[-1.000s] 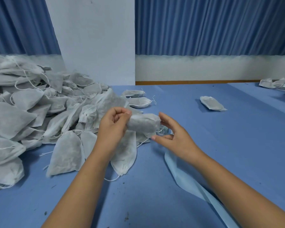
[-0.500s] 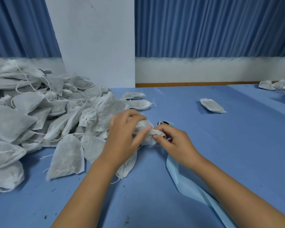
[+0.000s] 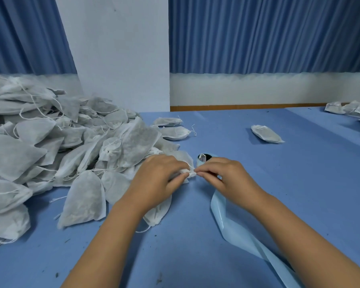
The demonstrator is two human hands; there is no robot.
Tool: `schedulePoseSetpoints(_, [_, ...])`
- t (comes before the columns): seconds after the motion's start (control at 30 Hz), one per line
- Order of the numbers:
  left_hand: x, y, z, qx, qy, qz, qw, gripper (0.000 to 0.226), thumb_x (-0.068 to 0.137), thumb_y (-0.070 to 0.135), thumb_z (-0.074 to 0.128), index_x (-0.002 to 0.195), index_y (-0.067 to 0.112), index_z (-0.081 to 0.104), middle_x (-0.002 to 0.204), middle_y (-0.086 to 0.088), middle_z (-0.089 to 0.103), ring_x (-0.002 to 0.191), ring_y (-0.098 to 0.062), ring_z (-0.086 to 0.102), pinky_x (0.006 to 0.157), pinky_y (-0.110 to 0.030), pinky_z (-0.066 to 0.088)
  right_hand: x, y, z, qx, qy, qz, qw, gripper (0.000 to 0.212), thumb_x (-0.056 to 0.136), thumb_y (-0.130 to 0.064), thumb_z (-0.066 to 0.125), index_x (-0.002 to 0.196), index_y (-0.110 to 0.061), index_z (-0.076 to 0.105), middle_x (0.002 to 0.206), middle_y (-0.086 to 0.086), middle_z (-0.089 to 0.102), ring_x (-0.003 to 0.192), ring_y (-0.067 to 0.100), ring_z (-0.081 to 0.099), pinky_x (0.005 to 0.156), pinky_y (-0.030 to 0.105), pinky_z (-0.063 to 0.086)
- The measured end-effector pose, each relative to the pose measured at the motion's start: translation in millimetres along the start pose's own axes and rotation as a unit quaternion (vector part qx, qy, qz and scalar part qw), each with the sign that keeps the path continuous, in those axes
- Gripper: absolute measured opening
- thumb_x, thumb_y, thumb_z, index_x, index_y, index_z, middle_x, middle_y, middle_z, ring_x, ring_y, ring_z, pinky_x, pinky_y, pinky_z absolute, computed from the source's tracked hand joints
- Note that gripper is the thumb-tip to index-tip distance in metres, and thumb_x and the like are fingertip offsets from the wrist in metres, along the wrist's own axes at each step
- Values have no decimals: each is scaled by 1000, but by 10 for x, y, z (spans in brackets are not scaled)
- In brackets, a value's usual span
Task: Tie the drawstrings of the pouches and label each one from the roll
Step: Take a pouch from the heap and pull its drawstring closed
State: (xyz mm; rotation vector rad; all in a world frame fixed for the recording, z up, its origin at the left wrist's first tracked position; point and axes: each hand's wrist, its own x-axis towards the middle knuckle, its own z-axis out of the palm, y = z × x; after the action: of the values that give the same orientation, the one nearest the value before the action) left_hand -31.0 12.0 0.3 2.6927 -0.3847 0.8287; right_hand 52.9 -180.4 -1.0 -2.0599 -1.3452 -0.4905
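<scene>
A small white fabric pouch [image 3: 188, 173] lies low over the blue table, mostly hidden under my hands. My left hand [image 3: 160, 177] grips its gathered neck from the left. My right hand [image 3: 222, 175] pinches the pouch's end or its drawstring from the right; the string itself is too fine to make out. Just behind my right hand sits the label roll [image 3: 204, 158], with its pale blue backing strip [image 3: 237, 229] trailing toward the near right edge.
A large heap of white pouches [image 3: 50, 146] covers the table's left side, with several loose ones near my left forearm. One pouch [image 3: 266, 134] lies alone at the right, and labelled pouches [image 3: 353, 109] sit at the far right edge.
Both hands have lowered the pouch from mid-air down to the table and closed in together on its neck. The view has tipped slightly downward.
</scene>
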Motion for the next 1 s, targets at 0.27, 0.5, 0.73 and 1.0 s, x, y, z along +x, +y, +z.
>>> schedulePoseSetpoints(0.27, [10,238,69,-234,-47,-166,957,14,92,13,62,87,20,74,82,11,72,84,-6,65,82,-23,48,-28,12,37,-70,112,-43,990,6,87,-7,68,90,-6,73,80,7,65,73,23,59,71,26,46])
schedulePoseSetpoints(0.5, [76,344,-6,-483,67,-221,845,17,95,5,61,99,9,77,99,-1,77,94,-6,70,82,-13,50,-35,20,95,-34,86,-34,995,11,88,-7,63,94,-5,73,77,4,62,72,12,49,70,16,38])
schedulePoseSetpoints(0.73, [43,247,-9,-261,22,-189,946,16,95,14,63,101,21,77,95,7,76,89,-5,67,82,-19,49,-20,19,50,-73,109,-57,990,14,92,-7,60,97,-4,72,80,8,62,73,25,57,75,22,42])
schedulePoseSetpoints(1.0, [53,322,-56,-424,-111,-253,863,27,97,14,57,73,19,69,79,10,71,87,-1,66,80,-14,45,-34,-19,93,112,116,71,984,14,86,-15,72,97,-22,74,107,-1,58,99,6,58,79,17,46])
